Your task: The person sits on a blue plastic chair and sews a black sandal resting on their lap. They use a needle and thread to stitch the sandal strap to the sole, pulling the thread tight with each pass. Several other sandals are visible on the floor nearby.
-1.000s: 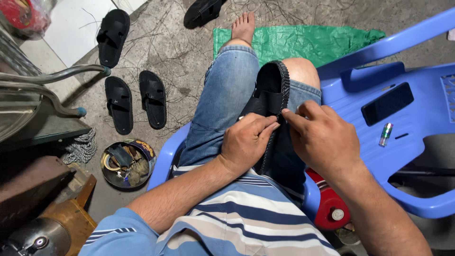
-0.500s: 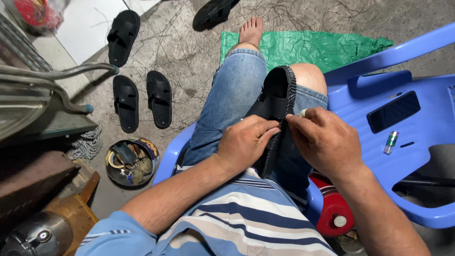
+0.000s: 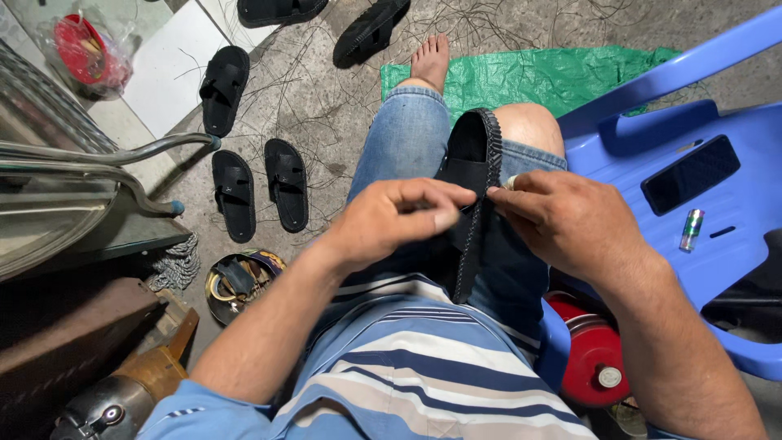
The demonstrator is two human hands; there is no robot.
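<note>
Centre frame, the black sandal (image 3: 472,175) lies on the person's lap, between the knees. The left hand (image 3: 389,220) pinches its stitched edge, and the right hand (image 3: 562,220) pinches the same edge from the right.

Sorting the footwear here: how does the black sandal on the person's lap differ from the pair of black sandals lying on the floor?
The lap sandal stands on edge across the thigh, pinched by the left hand and right hand; the floor pair lies flat, untouched. The lap sandal's stitched rim shows; the pair shows straps. All are black.
</note>
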